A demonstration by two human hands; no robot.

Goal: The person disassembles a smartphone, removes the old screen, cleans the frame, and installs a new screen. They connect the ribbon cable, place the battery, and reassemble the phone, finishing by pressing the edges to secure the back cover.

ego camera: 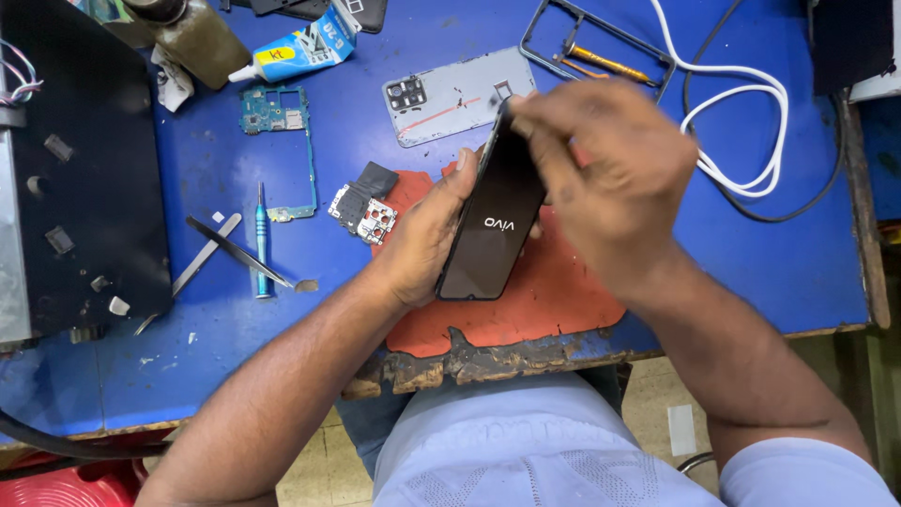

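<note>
A black smartphone (491, 221) with a lit dark screen is tilted above a worn red mat (526, 300). My left hand (422, 239) grips its left edge from beneath, thumb along the side. My right hand (605, 164) covers the phone's top end, fingers pinching its upper edge. A grey phone back cover (450, 99) with a camera cluster lies just beyond the phone. A small camera module part (366, 211) rests left of my left hand.
The blue bench (798, 263) holds a green circuit board (277, 117), a blue screwdriver (262, 244), tweezers (235, 252), a glue tube (300, 52), a phone frame (601, 42) with an orange tool, a white cable (741, 103) and a black box (84, 160) at left.
</note>
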